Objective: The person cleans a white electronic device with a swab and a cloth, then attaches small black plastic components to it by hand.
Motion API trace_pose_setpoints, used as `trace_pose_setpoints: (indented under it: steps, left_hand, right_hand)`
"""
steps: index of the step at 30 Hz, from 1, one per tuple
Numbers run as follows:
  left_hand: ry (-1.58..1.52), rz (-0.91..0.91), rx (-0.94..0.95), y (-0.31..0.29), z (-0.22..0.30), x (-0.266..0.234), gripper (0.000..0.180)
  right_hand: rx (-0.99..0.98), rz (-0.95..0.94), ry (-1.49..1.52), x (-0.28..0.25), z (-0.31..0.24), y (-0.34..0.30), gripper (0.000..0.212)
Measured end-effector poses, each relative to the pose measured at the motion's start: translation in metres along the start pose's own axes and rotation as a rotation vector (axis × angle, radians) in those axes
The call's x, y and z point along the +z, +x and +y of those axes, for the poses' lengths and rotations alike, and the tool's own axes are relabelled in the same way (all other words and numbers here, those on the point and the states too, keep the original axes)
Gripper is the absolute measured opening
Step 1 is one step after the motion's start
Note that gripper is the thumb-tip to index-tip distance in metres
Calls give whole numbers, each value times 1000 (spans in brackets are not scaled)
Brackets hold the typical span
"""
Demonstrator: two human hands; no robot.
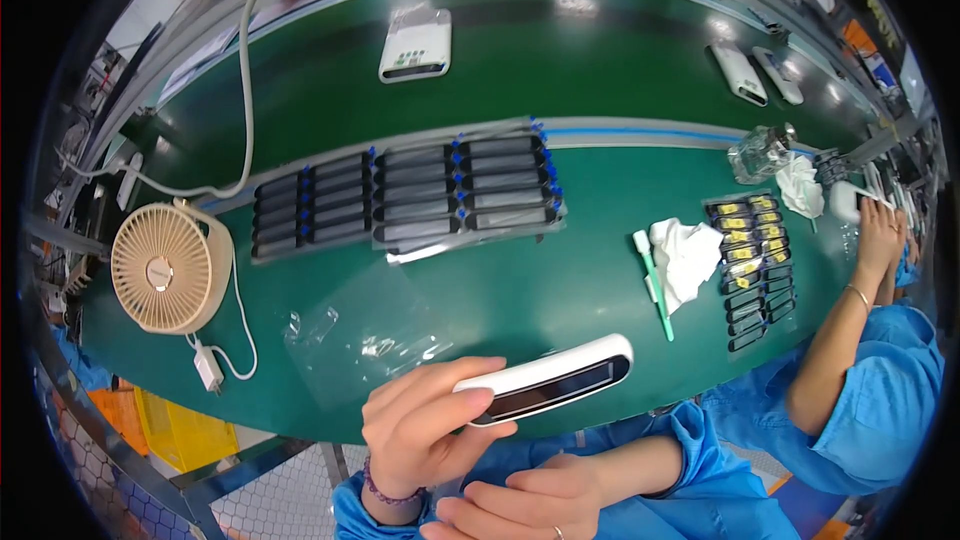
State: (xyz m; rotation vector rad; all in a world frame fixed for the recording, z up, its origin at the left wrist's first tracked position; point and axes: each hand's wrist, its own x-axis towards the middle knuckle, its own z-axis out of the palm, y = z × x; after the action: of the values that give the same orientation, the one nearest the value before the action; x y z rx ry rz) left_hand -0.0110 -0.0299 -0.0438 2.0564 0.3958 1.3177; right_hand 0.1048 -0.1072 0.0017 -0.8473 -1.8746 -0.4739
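A white, rounded handheld device (pixel 618 352) with a long dark window along its side is gripped at its left end by my left hand (pixel 425 425). The thumb and fingers close around that end, and the device tilts up toward the right over the table's near edge. Below it, my right hand (pixel 540 500) is held apart from the device, its fingers loosely bent and spread a little, with nothing visible in them. The palm of that hand is hidden. Crumpled clear plastic film (pixel 375 340) lies on the table behind my left hand.
Trays of dark strip-like parts (pixel 415 185) lie mid-table. At left stands a beige fan (pixel 160 270) with its cable. White cloth (pixel 688 258), a green-and-white brush (pixel 655 285) and yellow-marked parts (pixel 745 240) lie right. A glass jar (pixel 760 155) and co-worker's hand (pixel 878 235) are beyond.
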Motion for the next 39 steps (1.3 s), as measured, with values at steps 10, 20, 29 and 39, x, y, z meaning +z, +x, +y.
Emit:
trace_pose_setpoints:
  steps: [10,20,29,39]
  left_hand:
    - [33,34,-57,-8,-2,1,37]
    - [-63,-12,-19,-1,-8,3,42]
    - [0,159,-26,-4,-1,13,29]
    - [-147,247,-72,-8,2,18,26]
  right_hand:
    - [-106,100,-46,-20,27,-31,21]
    - [368,-75,257,-43,70,-41,36]
    - [458,25,440,-38,74,-50,36]
    - [454,-49,418,-45,72,-50,38]
